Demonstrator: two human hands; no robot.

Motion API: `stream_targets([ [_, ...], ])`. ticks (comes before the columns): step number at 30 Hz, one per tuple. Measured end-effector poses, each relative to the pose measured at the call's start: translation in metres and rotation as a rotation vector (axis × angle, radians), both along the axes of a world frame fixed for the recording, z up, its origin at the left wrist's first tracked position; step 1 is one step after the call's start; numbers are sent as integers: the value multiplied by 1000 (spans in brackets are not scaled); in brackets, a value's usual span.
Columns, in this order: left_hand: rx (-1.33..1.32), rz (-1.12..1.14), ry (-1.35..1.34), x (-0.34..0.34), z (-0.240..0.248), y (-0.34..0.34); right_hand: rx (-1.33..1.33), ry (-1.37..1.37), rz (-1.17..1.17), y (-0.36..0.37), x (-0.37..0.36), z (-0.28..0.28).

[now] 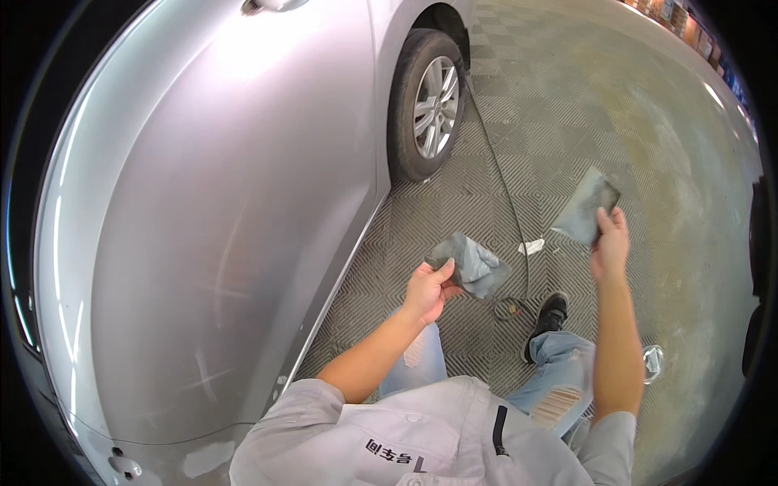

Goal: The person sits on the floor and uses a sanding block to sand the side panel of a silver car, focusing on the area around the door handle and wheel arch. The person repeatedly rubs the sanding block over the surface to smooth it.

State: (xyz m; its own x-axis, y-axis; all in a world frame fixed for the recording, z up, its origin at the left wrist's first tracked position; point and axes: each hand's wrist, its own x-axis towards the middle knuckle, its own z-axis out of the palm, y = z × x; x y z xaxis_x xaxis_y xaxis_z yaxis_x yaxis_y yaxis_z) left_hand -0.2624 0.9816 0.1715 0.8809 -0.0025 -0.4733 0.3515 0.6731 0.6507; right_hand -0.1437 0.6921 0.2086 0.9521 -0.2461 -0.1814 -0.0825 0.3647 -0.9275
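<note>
My left hand (428, 293) pinches a crumpled, folded grey sheet (478, 267) between thumb and fingers, low in front of me. Further right, my right hand (612, 241) grips the lower edge of a flatter grey sheet (582, 209) with a dark smudge across it. Both pieces look thin and worn; whether they are cloth or abrasive sheet I cannot tell. The hands are well apart, and neither touches the silver car (227, 202) on my left. Faint pale streaks (211, 377) show on its door panel.
A car wheel (409, 113) stands ahead of the door. On the ribbed tile floor (462, 190) lies a thin dark hose (506, 182) with a coiled end. Beside it is a white scrap (532, 246). A shiny, crumpled clear object (652, 364) lies right of my leg.
</note>
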Motion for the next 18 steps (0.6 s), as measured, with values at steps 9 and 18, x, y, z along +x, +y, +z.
stream_targets([
  [9, 65, 149, -181, 1, 9, 3, 388, -71, -208, -111, 9, -33],
  [18, 123, 560, -320, 6, 12, -5, 601, -31, -24, -96, 73, -126],
])
